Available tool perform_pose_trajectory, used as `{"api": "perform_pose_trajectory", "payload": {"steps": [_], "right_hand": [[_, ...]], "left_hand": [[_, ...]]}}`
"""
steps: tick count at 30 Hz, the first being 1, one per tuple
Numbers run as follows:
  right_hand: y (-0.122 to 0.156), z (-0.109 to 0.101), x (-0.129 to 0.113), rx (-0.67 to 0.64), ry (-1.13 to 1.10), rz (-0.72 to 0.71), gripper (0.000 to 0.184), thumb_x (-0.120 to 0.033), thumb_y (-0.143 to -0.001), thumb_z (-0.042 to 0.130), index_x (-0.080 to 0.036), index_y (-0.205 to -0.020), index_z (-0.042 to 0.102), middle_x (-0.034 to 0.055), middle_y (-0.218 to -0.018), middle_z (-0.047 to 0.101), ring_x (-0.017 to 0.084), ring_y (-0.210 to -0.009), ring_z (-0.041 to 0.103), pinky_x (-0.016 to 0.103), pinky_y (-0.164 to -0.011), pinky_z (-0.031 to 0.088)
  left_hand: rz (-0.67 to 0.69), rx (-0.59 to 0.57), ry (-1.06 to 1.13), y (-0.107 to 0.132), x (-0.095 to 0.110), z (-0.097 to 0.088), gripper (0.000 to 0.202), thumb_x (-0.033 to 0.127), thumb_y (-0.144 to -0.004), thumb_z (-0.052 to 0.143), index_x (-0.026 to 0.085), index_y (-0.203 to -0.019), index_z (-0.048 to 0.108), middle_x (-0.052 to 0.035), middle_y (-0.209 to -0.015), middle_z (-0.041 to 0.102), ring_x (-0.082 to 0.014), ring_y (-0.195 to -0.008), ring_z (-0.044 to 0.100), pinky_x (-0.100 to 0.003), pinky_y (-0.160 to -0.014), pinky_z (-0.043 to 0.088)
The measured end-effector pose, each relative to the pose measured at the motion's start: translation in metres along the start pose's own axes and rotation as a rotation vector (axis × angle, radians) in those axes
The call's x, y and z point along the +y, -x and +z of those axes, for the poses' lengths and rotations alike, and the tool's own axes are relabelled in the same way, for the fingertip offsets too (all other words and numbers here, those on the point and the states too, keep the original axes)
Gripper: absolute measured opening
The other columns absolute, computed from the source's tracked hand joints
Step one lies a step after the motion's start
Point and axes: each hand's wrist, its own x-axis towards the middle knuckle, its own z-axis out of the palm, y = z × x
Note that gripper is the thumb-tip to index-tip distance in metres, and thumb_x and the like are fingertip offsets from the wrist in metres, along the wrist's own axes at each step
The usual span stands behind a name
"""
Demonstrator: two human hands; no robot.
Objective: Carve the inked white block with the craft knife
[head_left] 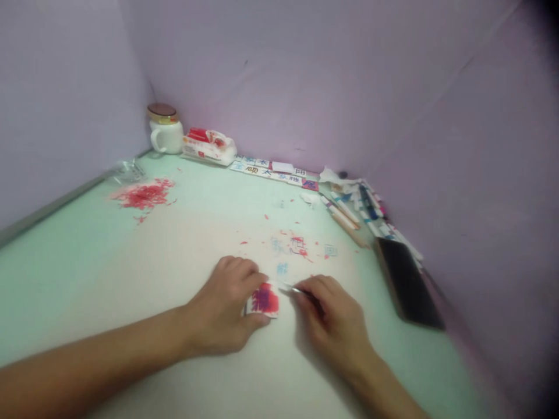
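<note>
My left hand (231, 302) grips a small white block (265, 299) between thumb and fingers, against the table. Its upper face is coloured red, with purple marks on the left part. Closed around a slim carving knife (286, 286), my right hand (329, 308) is just to the right of the block. The bright blade points left, near the block's upper right corner; whether it touches is unclear. Beyond both hands, blue and purple characters (282, 268) mark the tabletop, with red crumbs scattered about them.
Red shavings (146, 195) lie heaped at the left. A white mug (166, 137) and a wipes packet (209, 145) stand at the back, beside rows of tiles with characters (273, 173). Several pens (343, 212) and a dark phone (408, 282) lie along the right wall.
</note>
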Motion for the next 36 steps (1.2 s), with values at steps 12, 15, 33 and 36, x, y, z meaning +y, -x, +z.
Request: {"api": "perform_pose_trajectory", "payload": {"steps": [12,15,33,36], "right_hand": [[0.004,0.003,-0.001,0.083,0.081,-0.077,0.017,-0.021,-0.084,0.052,-0.022,-0.089,0.069,0.0004,-0.073,0.066,0.011,-0.061,0.060,0.021,-0.053,0.038],[0.003,0.002,-0.004,0.120,0.090,-0.075,0.015,-0.023,-0.083,0.054,-0.022,-0.085,0.069,-0.0005,-0.069,0.066,0.010,-0.057,0.058,0.021,-0.050,0.035],[0.001,0.008,-0.010,0.062,0.107,-0.036,0.019,-0.023,-0.083,0.050,-0.024,-0.073,0.067,-0.0013,-0.063,0.056,0.010,-0.052,0.049,0.025,-0.049,0.024],[0.002,0.010,-0.010,0.060,0.144,-0.048,0.021,-0.023,-0.083,0.048,-0.022,-0.070,0.064,-0.0010,-0.062,0.053,0.010,-0.050,0.045,0.026,-0.049,0.021]], "left_hand": [[-0.005,0.007,-0.031,-0.003,0.002,0.003,0.029,0.028,-0.072,0.064,0.015,-0.098,0.061,-0.0080,-0.091,0.056,-0.0234,-0.085,0.050,-0.044,-0.083,0.039],[-0.006,-0.001,-0.043,-0.003,0.002,0.003,0.028,0.028,-0.072,0.065,0.015,-0.097,0.061,-0.0077,-0.091,0.056,-0.0234,-0.085,0.050,-0.044,-0.083,0.039],[-0.062,-0.006,0.027,-0.003,0.004,0.002,0.028,0.025,-0.069,0.067,0.016,-0.095,0.061,-0.0067,-0.091,0.054,-0.0231,-0.088,0.048,-0.042,-0.084,0.039],[-0.055,0.007,0.027,-0.002,0.003,0.003,0.028,0.025,-0.069,0.067,0.017,-0.095,0.061,-0.0066,-0.091,0.054,-0.0233,-0.088,0.048,-0.043,-0.085,0.038]]}}
